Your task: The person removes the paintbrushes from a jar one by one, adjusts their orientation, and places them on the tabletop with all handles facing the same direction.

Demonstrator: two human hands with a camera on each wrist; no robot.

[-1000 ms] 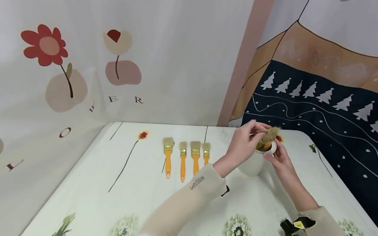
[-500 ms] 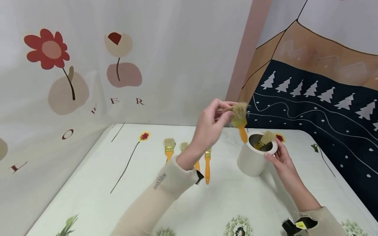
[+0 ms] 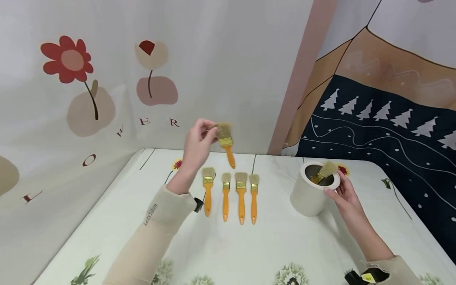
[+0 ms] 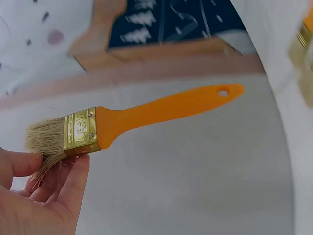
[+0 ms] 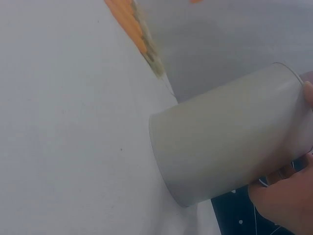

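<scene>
Held up over the table's back edge, my left hand (image 3: 197,144) pinches a paintbrush (image 4: 161,108) by its bristles. Its orange handle points down and away from the hand in the head view. My right hand (image 3: 347,200) grips the rim of an off-white cylindrical canister (image 3: 306,198) standing on the table, thumb on the near side. Inside the canister leans another paintbrush (image 3: 327,170), bristles up, its handle mostly hidden. Between the hands, several orange-handled paintbrushes (image 3: 241,198) lie in a row with bristles toward the back.
A white flower-printed cloth (image 3: 278,237) covers the table. Behind it hangs a pale curtain (image 3: 228,79) with printed flowers and letters. To the right, a dark blue panel with white trees (image 3: 377,130) borders the table edge.
My left hand has lifted the paintbrush out of the canister and carried it left, above the row of brushes. My right hand has stayed on the canister.
</scene>
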